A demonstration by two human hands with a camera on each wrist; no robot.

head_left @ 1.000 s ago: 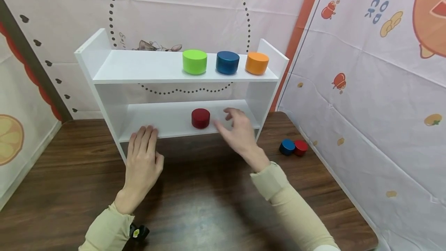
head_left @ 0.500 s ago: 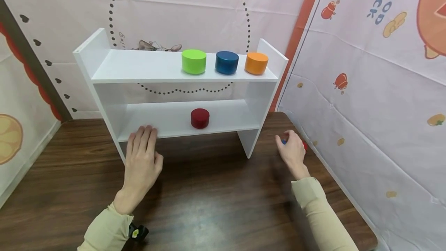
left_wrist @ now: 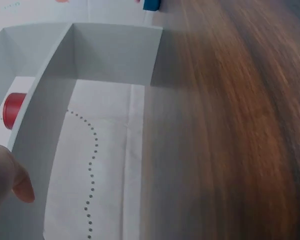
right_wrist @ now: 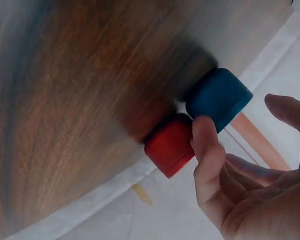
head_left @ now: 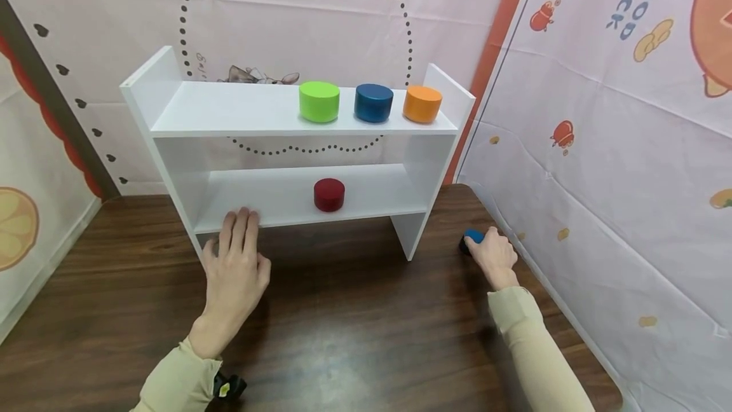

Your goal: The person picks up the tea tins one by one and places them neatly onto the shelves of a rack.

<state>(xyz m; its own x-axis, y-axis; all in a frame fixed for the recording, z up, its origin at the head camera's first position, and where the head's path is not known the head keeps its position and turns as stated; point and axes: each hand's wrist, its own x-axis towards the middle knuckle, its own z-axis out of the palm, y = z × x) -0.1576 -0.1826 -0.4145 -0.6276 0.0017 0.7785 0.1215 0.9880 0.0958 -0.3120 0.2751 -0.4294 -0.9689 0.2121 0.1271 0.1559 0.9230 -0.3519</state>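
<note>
My left hand lies on the front edge of the lower board of a white two-tier shelf, fingers mostly straight and thumb held to the side. Over at the right, my right hand is at a blue short cylinder and a red short cylinder that sit side by side on the table. In the right wrist view its index fingertip is where the two meet, while the thumb stands apart from the blue one. My hand hides the red one in the head view. A dark red cylinder stands on the lower board.
On the upper board stand a green cylinder, a dark blue cylinder and an orange cylinder. Printed cloth borders the brown wooden table at the right and back.
My right hand has moved from beside the dark red cylinder, rightward to the blue and red pair on the table. My left hand stays on the shelf edge, its outer finger now bent.
</note>
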